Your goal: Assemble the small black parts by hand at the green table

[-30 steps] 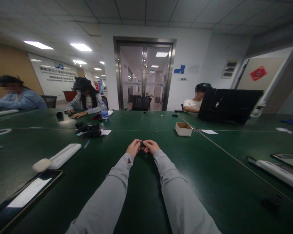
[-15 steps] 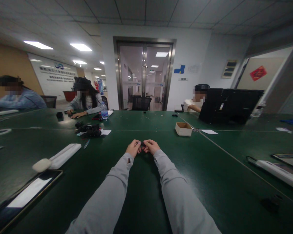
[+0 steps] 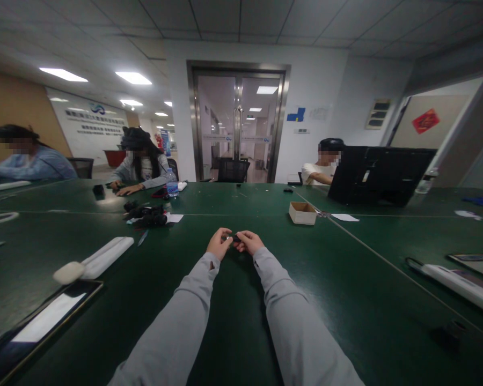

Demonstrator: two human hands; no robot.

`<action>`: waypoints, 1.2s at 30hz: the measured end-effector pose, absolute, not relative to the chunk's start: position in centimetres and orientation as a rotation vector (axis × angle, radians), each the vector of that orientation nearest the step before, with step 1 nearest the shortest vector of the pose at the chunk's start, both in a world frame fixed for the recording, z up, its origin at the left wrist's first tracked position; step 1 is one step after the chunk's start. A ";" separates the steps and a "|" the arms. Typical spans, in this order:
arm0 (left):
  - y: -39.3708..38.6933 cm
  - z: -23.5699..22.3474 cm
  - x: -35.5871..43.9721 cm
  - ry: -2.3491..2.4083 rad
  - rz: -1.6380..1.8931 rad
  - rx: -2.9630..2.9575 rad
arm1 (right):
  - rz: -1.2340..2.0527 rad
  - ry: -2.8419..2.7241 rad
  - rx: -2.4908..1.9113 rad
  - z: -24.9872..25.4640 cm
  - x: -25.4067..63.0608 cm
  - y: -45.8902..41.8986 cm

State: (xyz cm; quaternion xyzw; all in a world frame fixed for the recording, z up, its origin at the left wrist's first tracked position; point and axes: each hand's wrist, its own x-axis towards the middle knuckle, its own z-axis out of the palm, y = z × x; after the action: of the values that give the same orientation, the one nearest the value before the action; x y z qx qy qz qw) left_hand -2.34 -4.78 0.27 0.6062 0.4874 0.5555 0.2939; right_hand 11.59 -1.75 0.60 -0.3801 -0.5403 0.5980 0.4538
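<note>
My right hand (image 3: 250, 242) pinches a small black piece (image 3: 236, 238) between thumb and fingers, a little above the green table (image 3: 241, 305). Its exact kind is too small to make out. Close beside it on the left, my left hand (image 3: 219, 244) has its thumb and curled forefinger drawn together at the piece's left end. A tiny silvery glint shows between those fingertips, but I cannot tell what it is. Both forearms, in grey sleeves, reach forward over the table.
An open cardboard box (image 3: 302, 213) stands right of my hands. Black gear (image 3: 147, 215) and a water bottle (image 3: 172, 185) are at left. A tablet (image 3: 48, 316), a white case (image 3: 108, 256) and a black monitor (image 3: 380, 174) also lie or stand around. Several people sit across the table.
My left hand's forefinger has lifted and curled, and its fingers have loosened a little from the black piece. My right hand keeps its pinch in nearly the same place.
</note>
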 end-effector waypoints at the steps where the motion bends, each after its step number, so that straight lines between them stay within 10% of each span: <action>1: -4.8 0.3 -2.4 1.291 1.460 1.613 | 1.475 -1.336 -0.942 0.6 11.6 -1.8; 36: -5.0 0.1 -2.1 1.266 1.378 1.626 | 1.475 -1.337 -0.952 0.6 11.6 -1.7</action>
State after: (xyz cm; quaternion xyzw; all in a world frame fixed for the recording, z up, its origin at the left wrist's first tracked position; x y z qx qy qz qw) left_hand -2.10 -4.99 0.09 0.6203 0.4829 0.5257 0.3251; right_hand 11.57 -1.67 0.58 -0.3852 -0.5408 0.5966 0.4509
